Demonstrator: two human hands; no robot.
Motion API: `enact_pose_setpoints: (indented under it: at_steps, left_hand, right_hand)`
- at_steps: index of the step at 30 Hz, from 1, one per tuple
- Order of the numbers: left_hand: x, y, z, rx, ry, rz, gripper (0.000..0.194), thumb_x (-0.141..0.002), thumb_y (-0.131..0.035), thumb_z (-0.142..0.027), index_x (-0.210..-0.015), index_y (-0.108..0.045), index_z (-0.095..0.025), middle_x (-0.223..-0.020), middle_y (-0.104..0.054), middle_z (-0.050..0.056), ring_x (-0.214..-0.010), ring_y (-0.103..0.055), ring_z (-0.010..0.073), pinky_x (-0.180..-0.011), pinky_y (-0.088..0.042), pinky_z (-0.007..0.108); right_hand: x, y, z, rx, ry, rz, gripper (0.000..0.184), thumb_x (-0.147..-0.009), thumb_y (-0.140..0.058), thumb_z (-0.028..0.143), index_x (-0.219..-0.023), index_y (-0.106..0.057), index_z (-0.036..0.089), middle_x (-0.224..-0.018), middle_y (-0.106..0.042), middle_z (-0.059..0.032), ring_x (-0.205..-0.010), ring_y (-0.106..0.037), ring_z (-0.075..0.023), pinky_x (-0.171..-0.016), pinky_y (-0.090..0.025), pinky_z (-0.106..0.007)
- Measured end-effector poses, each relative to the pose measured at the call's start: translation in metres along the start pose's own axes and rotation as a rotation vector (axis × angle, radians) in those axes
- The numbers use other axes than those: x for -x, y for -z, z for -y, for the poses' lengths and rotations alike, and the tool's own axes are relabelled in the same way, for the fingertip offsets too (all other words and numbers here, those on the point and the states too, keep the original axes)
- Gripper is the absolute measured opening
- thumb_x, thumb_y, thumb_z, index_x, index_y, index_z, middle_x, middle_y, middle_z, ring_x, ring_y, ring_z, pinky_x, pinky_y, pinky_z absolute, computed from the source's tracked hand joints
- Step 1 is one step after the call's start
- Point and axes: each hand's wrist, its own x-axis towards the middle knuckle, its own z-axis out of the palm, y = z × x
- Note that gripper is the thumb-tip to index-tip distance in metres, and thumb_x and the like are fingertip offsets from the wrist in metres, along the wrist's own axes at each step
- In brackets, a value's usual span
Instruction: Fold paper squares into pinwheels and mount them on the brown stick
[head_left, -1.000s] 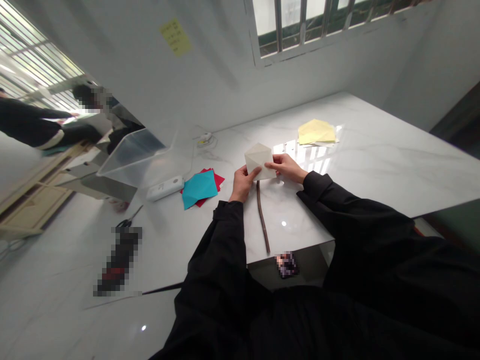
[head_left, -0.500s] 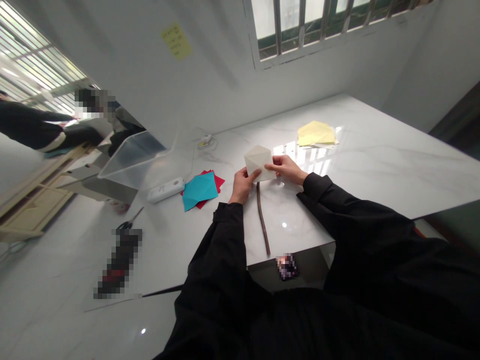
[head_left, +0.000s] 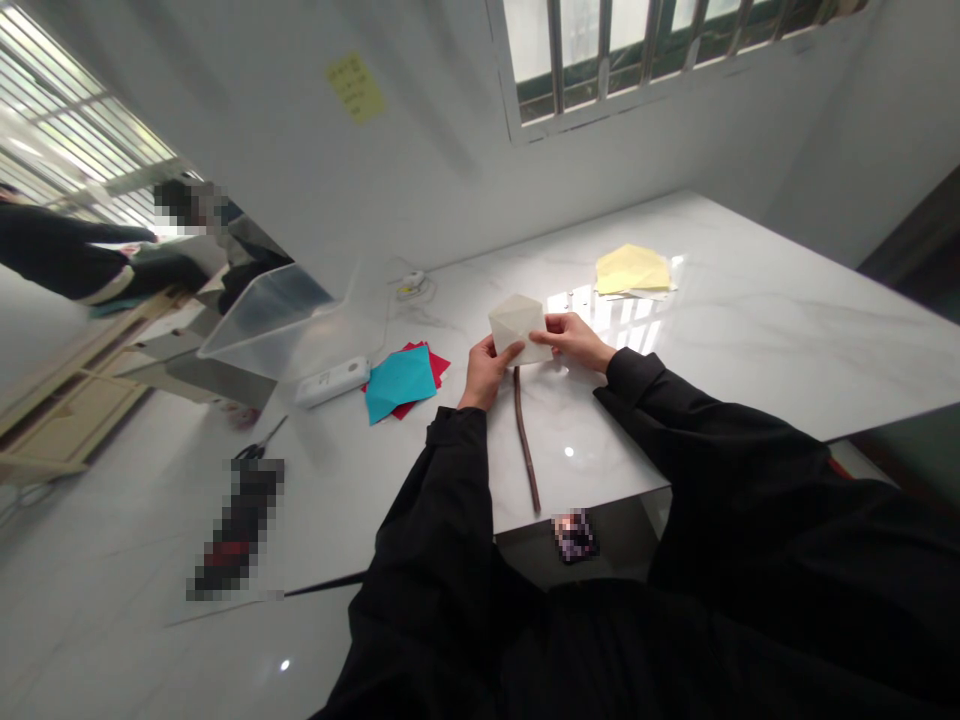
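Observation:
A cream-white sheet of paper (head_left: 519, 322) with folded creases is held up over the table between both my hands. My left hand (head_left: 487, 370) pinches its lower left corner, thumb on the near face. On the right edge, my right hand (head_left: 571, 338) grips the sheet with its thumb across the front and the fingers partly behind. Below the paper a thin brown stick (head_left: 526, 440) lies on the table, running down to the front edge; its top end passes out of sight behind the paper. Blue paper (head_left: 401, 383) over red paper (head_left: 442, 364) lies left of my left hand.
A yellow paper stack (head_left: 632, 270) lies at the back right. To the left are a white power strip (head_left: 334, 381), scissors (head_left: 259, 444), a blurred-out dark item (head_left: 238, 530) and a clear plastic bin (head_left: 262, 310). Another person (head_left: 67, 245) is at far left.
Almost nothing differs. Both hands keep the same hold on the cream paper, and the view has shifted very slightly.

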Motion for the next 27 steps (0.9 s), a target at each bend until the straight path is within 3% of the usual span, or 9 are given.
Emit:
enact_pose_setpoints:
  at_steps: [19,24,27]
  left_hand:
    - [0.004,-0.002,-0.004,-0.049,0.013,-0.047,0.058,-0.058,-0.100,-0.050,-0.098,-0.081,-0.013,-0.095,-0.081,0.011,-0.091,-0.072,0.0257,-0.087,-0.056,0.037]
    - [0.000,-0.001,0.002,0.007,0.005,-0.108,0.059,-0.058,-0.100,-0.050,-0.099,-0.080,-0.012,-0.098,-0.081,0.011,-0.092,-0.073,0.0247,-0.090,-0.056,0.037]
    - [-0.003,0.000,0.004,0.069,0.015,-0.169,0.057,-0.058,-0.101,-0.048,-0.097,-0.078,-0.013,-0.101,-0.081,0.012,-0.093,-0.074,0.0240,-0.091,-0.057,0.036]
  right_hand:
    - [0.004,-0.004,0.008,0.012,-0.018,0.038,0.053,-0.074,-0.088,0.059,-0.096,-0.075,0.013,-0.080,-0.073,-0.0049,-0.065,-0.059,-0.0137,-0.056,-0.044,-0.025]
    - [0.004,-0.001,0.009,0.086,0.002,0.055,0.054,-0.079,-0.081,0.068,-0.076,-0.066,0.017,-0.063,-0.059,0.0011,-0.060,-0.052,-0.0119,-0.056,-0.041,-0.025]
    - [0.003,0.001,0.010,0.139,0.001,0.082,0.055,-0.083,-0.076,0.071,-0.075,-0.068,0.017,-0.061,-0.058,0.0011,-0.058,-0.050,-0.0119,-0.057,-0.040,-0.026]
